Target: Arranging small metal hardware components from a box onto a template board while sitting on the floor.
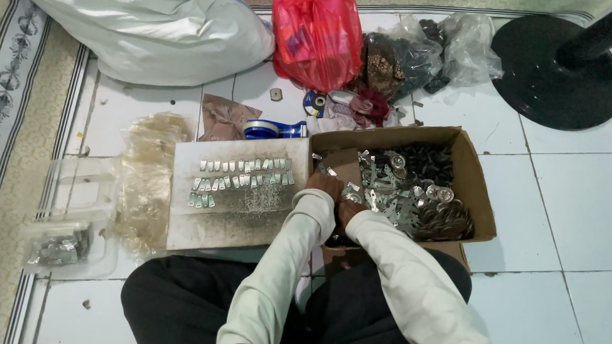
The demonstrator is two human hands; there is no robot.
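Metal brackets (395,197) fill the cardboard box (476,181) on the floor. My left hand (324,185) and right hand (349,210) meet at its near edge; their grip cannot be told. Sorted plates (239,175) line the white board (198,222) just beside, red bag (317,33) beyond.

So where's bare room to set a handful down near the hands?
The lower half of the board, below the rows of metal clips, is bare. So are the floor tiles right of the box. Crowded: inside the box around both hands, and the floor behind it with tape and bags.
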